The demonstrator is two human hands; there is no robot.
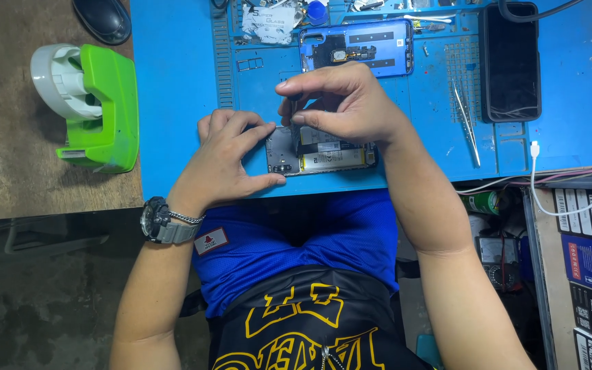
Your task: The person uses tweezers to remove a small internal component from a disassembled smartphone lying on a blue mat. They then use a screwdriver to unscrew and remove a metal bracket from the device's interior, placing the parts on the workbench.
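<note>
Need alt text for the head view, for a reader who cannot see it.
Two bare hands work on an opened phone on a blue mat: the left hand steadies its end, the right hand pinches a small part above it. Tweezers lie to the right.

Both bare forearms reach up from the lower edge of the view and converge. The left hand [224, 161], its wrist ringed by a dark grey wristwatch with a metal link bracelet [162, 223], lies palm down with thumb and forefinger spread apart. The right hand [347, 103] arches just above and right of the watch-bearing hand, fingers curled downward and pinched together, its wrist bent.
</note>
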